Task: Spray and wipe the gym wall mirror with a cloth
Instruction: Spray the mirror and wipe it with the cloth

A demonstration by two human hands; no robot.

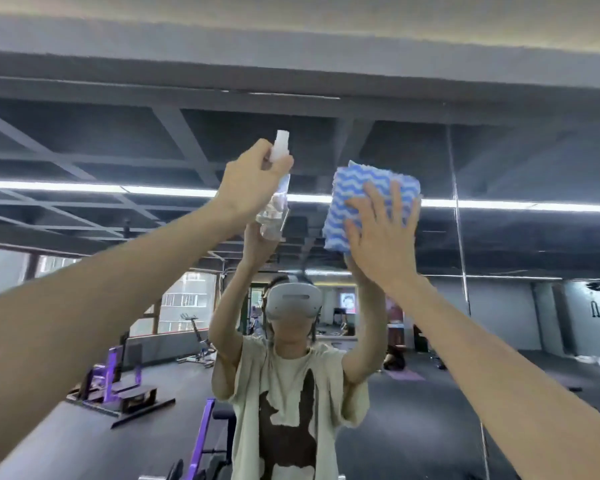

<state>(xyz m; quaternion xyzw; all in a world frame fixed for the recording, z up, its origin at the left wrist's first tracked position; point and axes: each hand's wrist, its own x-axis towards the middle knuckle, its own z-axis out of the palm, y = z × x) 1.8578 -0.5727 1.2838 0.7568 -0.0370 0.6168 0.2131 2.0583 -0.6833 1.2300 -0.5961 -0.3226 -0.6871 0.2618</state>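
Closest to me, my left forearm (pixel 101 306) comes up from seven o'clock and my right forearm (pixel 499 358) from five o'clock, both raised because the patch I am working on sits above head height. My left hand (pixel 253 181), at about eleven o'clock, has its fingers curled tight round the upper part of the spray bottle (pixel 274 206). The clear body hangs below my fist and the white nozzle (pixel 280 147) stands up at twelve o'clock. I cannot tell whether a finger is on the nozzle. I judge that I hold the bottle high and close to the glass so the mist lands where the cloth will pass. Just to its right, at one o'clock, my right hand (pixel 381 233) lies with its fingers straight and spread, pressing the folded blue-and-white wavy cloth (pixel 364 188) flat against the mirror (pixel 516 161). The spread fingers share the pressure across the pad, and the fold gives it enough body to drag without bunching. The bottle and cloth are near each other but apart. The mirror fills the wall ahead, with a vertical seam (pixel 459 220) at two to three o'clock. In the glass my reflection (pixel 288 375) stands at six o'clock with both arms up. Deeper in the reflected gym are a purple bench (pixel 118 375) at eight o'clock and an exercise bike (pixel 194 341) by the windows. I judge the wiping is under way on this upper section, with the lower glass left to do.
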